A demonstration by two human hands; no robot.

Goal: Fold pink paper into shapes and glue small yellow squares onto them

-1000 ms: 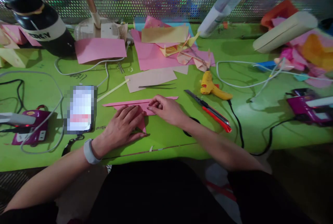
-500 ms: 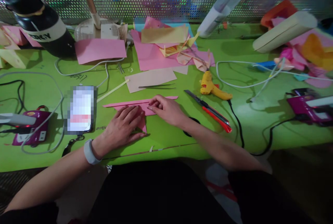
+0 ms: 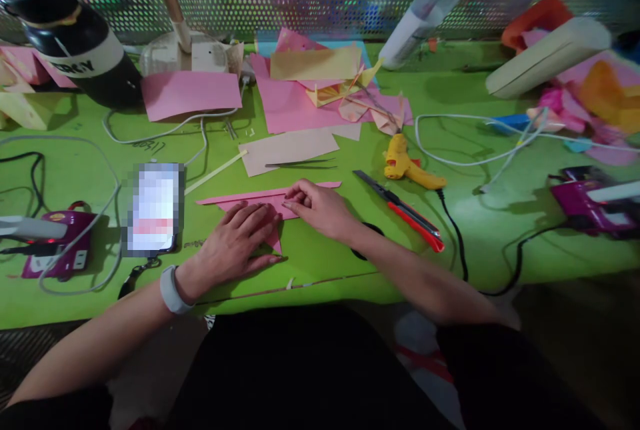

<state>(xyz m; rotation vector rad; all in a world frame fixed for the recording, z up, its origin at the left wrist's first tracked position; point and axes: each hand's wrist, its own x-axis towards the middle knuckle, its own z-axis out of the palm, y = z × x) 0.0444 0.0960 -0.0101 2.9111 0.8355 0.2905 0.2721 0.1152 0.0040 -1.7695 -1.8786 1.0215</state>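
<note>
A folded pink paper [image 3: 277, 235] lies on the green table, with a long narrow pink strip [image 3: 320, 187] along its top edge. My left hand [image 3: 237, 237] rests flat on the paper's left part, fingers spread, and covers much of it. At the paper's right part, my right hand [image 3: 317, 207] has its thumb and fingertips pinched together just below the strip. Whatever may be between those fingertips is too small to make out. Tweezers [image 3: 300, 164] lie on a pale pink sheet [image 3: 290, 149] beyond the strip.
A red utility knife [image 3: 400, 210] and a yellow glue gun [image 3: 410, 167] lie right of my right hand. The phone [image 3: 154, 210] is at left, near a purple power socket [image 3: 60, 243]. Paper pieces, a black bottle [image 3: 85, 50] and a fan base [image 3: 197, 57] stand behind.
</note>
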